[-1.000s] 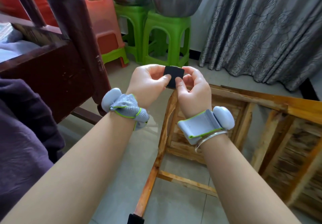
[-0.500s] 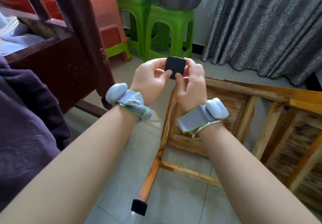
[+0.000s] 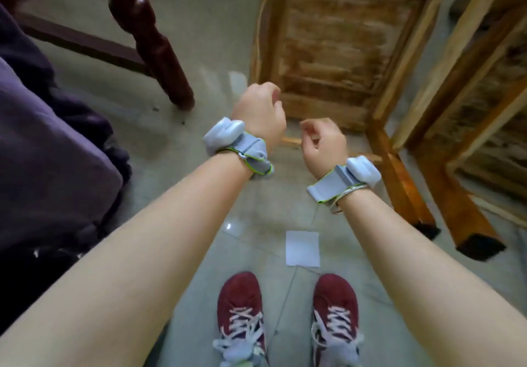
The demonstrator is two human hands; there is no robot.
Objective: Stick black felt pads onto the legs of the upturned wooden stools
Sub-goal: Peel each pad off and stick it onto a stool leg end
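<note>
My left hand (image 3: 259, 112) is over the floor in front of the nearer upturned wooden stool (image 3: 328, 38), its back towards me and its fingers curled under out of sight. No felt pad shows in it. My right hand (image 3: 322, 141) hovers beside it with fingers loosely curled and nothing visible between them. A second upturned stool (image 3: 484, 104) lies to the right. Two stool legs point towards me, each capped with a black felt pad (image 3: 425, 230) (image 3: 482, 248). A small white square of paper (image 3: 302, 248) lies on the floor below my hands.
A dark red-brown turned furniture leg (image 3: 148, 38) stands on the tiled floor at the upper left. Purple cloth (image 3: 42, 127) fills the left edge. My two red shoes (image 3: 241, 309) (image 3: 335, 306) are at the bottom, just behind the paper.
The view has swung down to the floor. Both hands dropped and moved apart; the black pad they pinched together is no longer visible. A white paper square now lies on the floor.
</note>
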